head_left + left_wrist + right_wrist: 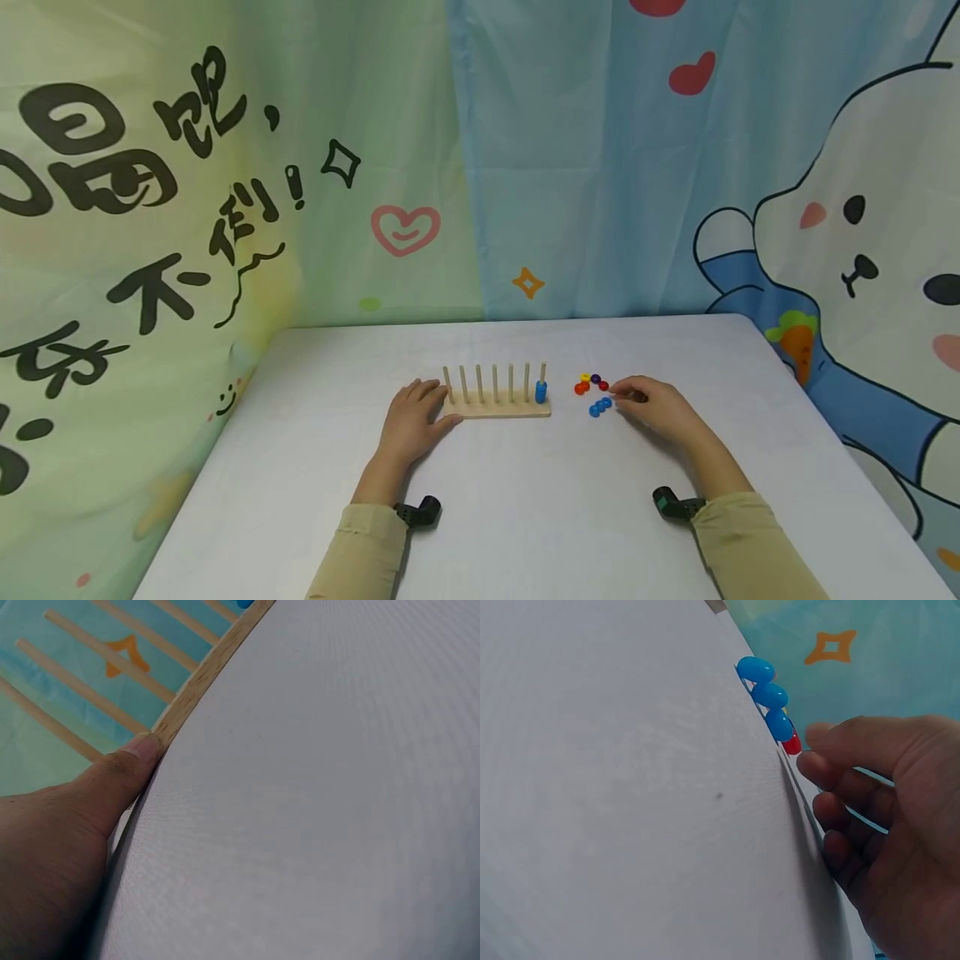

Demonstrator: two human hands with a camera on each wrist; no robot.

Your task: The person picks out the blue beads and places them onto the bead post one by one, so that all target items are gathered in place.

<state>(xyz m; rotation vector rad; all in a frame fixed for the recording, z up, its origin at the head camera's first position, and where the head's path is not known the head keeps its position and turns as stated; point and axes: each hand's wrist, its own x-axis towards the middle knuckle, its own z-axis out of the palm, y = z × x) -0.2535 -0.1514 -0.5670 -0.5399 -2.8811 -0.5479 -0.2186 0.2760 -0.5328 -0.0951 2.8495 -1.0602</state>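
A wooden peg stand [498, 410] with a row of upright pegs stands on the table, blue beads [541, 392] stacked on its rightmost peg. My left hand [408, 423] holds the stand's left end, thumb along the front edge of the base [196, 684]; the other fingers are out of sight in the left wrist view. To the right of the stand, my right hand [660, 406] hovers beside loose beads, fingers bent and no bead visible between them. Closest are blue beads [769, 696] and a red bead [793, 742], apart from the fingertips.
Loose yellow [585, 378], purple [596, 378] and orange-red [580, 388] beads lie behind the loose blue ones. A white cloth covers the table [525, 500]. A printed curtain [540, 167] hangs behind its far edge.
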